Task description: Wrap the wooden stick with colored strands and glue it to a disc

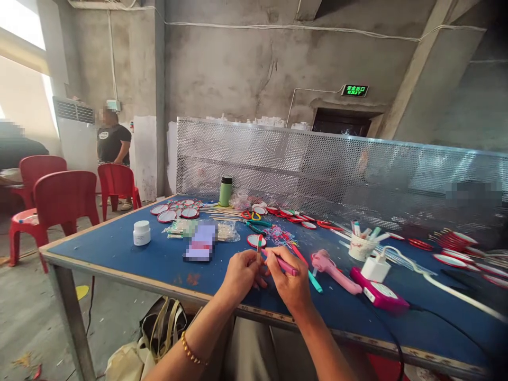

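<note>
Right hand [291, 283] around pink pen [282, 264], green EXIT sign [355, 90] behind

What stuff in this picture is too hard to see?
Head view.
On the blue table, a blurred patch covers one item.
Fingers of the left hand hide the lower end of the small stick.
The pink pen in the right hand: tip too small.
Red-rimmed discs at the far right: cut off by the edge.
</note>
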### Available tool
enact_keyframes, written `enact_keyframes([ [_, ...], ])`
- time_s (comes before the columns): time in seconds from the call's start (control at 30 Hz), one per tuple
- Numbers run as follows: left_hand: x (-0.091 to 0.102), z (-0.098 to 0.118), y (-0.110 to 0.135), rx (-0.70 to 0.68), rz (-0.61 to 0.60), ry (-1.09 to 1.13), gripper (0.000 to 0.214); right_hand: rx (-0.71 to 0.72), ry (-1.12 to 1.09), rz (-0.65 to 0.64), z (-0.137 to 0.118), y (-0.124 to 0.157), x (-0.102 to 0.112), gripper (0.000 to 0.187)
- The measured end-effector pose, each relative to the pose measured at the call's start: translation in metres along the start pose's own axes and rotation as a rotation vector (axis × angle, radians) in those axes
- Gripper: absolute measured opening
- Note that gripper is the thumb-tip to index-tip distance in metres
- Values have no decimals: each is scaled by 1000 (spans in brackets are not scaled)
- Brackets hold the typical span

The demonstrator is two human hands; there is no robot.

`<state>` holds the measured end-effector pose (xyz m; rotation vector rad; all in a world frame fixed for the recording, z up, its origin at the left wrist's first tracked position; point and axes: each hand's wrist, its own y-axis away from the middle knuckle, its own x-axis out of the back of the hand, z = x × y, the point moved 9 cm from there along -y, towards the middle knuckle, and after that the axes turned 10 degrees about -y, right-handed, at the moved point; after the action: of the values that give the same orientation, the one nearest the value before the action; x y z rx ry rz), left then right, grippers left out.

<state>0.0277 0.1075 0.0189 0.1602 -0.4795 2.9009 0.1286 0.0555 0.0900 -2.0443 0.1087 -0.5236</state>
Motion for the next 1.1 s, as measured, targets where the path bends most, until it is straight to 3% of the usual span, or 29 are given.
enact_keyframes([
  [0.53, 1, 0, 1, 4, 15, 13, 20, 18, 10, -3, -3, -2, -1, 22],
  [0.87, 3, -3, 3, 101, 23, 83, 14, -84, -124, 262, 7, 2, 32, 21],
  [1.0, 3, -3, 3, 87, 24, 41, 17, -97, -76, 141, 8, -3, 35, 24],
  [1.1, 3, -3, 3, 76, 22, 18, 18, -54, 44, 71, 13, -7, 54, 24],
])
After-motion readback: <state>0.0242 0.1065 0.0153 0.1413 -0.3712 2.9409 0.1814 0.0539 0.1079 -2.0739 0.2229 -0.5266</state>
